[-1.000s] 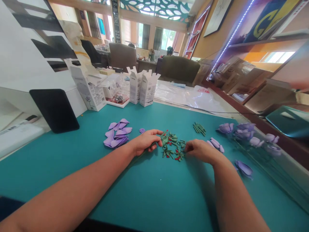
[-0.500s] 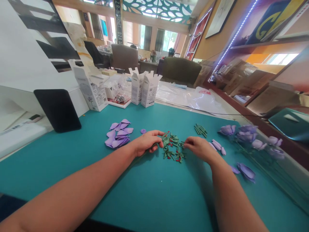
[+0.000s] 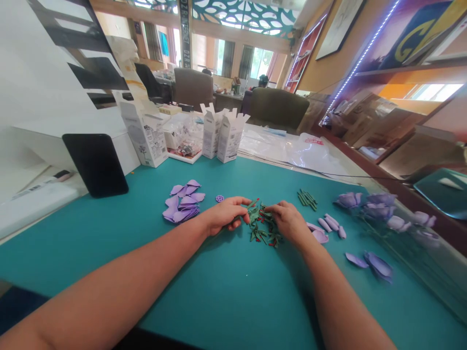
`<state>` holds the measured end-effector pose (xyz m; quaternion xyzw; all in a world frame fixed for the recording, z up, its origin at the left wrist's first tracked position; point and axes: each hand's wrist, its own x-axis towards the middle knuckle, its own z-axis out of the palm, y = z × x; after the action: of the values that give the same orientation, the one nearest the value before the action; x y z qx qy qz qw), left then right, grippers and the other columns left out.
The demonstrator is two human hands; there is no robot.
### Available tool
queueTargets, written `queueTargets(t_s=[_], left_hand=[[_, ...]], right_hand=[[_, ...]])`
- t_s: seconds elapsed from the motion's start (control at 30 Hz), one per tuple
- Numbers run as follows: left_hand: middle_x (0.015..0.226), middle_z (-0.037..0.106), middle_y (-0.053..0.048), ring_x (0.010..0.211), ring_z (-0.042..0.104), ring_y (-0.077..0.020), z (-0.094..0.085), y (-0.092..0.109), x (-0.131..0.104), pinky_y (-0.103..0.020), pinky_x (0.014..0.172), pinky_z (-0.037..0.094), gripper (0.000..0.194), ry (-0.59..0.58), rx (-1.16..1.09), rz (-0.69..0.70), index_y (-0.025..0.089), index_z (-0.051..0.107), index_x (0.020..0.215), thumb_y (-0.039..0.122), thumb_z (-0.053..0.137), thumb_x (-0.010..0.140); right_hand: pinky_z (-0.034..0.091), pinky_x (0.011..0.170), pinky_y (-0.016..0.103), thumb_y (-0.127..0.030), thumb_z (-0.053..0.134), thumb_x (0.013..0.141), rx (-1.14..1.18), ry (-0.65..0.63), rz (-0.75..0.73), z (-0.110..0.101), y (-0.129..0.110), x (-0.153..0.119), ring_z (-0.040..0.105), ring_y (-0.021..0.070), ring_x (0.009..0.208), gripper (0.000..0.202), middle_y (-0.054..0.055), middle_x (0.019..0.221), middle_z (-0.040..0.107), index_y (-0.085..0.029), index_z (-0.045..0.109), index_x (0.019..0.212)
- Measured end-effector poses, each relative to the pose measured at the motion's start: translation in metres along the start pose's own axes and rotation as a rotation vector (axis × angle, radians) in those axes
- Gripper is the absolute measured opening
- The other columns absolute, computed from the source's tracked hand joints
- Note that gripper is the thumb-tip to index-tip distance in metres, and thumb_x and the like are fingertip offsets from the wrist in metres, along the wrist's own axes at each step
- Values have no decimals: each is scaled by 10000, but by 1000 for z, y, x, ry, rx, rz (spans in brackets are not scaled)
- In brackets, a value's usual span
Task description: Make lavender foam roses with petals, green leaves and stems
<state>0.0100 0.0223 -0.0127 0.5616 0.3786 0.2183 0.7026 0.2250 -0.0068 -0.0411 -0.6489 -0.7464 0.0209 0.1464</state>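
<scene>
My left hand (image 3: 228, 214) is closed on a thin green stem with a red tip, at the left side of a pile of green leaf-like pieces (image 3: 259, 234) with small red parts. Over the right side of that pile is my right hand (image 3: 290, 221), its fingers pressed together and pointing left; what they pinch, if anything, is too small to make out. Purple petals (image 3: 182, 201) lie in a heap left of my hands, with a small purple wheel-shaped piece (image 3: 219, 198) beside them. Short green sticks (image 3: 307, 199) are beyond my right hand.
Pale purple pieces (image 3: 332, 223), loose petals (image 3: 379, 266) and assembled purple flowers (image 3: 379, 206) lie to the right. A black tablet-like panel (image 3: 97, 165) stands at the left. White boxes (image 3: 229, 136) and a tray (image 3: 186, 154) line the mat's far edge. Two people sit far back.
My right hand has moved left over the green pile, uncovering pale petals beside it. The left hand keeps its hold on the stem. The whole view has shifted slightly.
</scene>
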Motion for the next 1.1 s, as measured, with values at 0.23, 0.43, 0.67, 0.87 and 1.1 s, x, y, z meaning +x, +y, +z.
queueTargets(t_s=[0.23, 0.43, 0.67, 0.87, 1.1], left_hand=[[670, 576, 29, 387, 366, -36, 0, -1, 1, -156, 344, 234, 390, 3, -3, 5, 156, 473, 1143, 118, 459, 755], [674, 580, 29, 388, 367, -38, 0, 1, 0, -159, 346, 223, 414, 10, 4, -5, 158, 465, 1161, 121, 463, 749], [675, 583, 30, 399, 379, -48, 0, 0, -1, -168, 356, 231, 451, 32, 93, 36, 159, 474, 1180, 140, 459, 730], [692, 601, 26, 441, 412, -70, 2, 2, -5, -186, 418, 302, 389, 67, 390, 127, 164, 549, 1130, 192, 438, 759], [705, 646, -12, 665, 557, -152, 4, 1, -8, -223, 610, 384, 324, 122, 694, 265, 179, 632, 1055, 216, 430, 805]], right_hand=[[373, 754, 270, -189, 479, 864, -30, -27, -3, 2, -6, 1, 508, 186, 855, 244, 56, 861, 574, -230, 708, 936], [374, 746, 271, -174, 488, 840, -9, 3, 35, -1, -1, 1, 520, 183, 844, 232, 54, 860, 585, -215, 704, 914], [363, 718, 280, -251, 520, 840, -33, -41, 54, 2, -14, 2, 527, 196, 840, 186, 63, 864, 605, -211, 699, 871], [357, 703, 274, -211, 521, 799, -50, -41, 66, 2, -19, 2, 522, 189, 814, 147, 56, 841, 600, -199, 668, 788], [372, 695, 276, -224, 556, 743, 11, 33, 29, -2, -22, 0, 529, 185, 799, 67, 41, 802, 607, -203, 610, 711]])
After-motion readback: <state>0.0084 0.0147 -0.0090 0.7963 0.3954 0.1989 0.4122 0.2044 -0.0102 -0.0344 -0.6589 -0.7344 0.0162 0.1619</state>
